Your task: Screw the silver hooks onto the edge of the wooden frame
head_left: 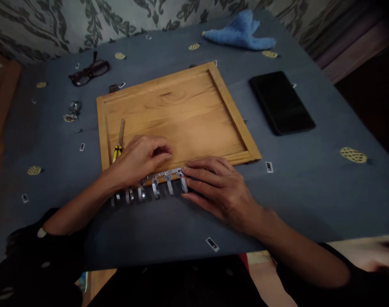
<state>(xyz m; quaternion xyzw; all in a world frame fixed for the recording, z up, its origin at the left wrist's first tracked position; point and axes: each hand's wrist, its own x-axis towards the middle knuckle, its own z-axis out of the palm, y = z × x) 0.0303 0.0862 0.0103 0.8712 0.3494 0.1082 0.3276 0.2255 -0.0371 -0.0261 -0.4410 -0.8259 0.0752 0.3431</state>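
Note:
A wooden panel (181,106) with a raised frame lies flat on the blue-grey cloth. Along its near edge rests a metal hook rail (156,185) with several hooks hanging over the edge. My left hand (139,157) lies on the panel's near left part, fingers curled and pinched over the rail's left half. My right hand (213,183) presses on the rail's right end, fingers stretched out and together. A yellow-handled screwdriver (119,143) lies on the panel just left of my left hand.
Dark-rimmed glasses (90,71) lie at the back left, small metal parts (73,111) beside the panel's left. A black phone (280,102) lies to the right and a blue cloth (242,32) at the back. The table's front edge runs below my forearms.

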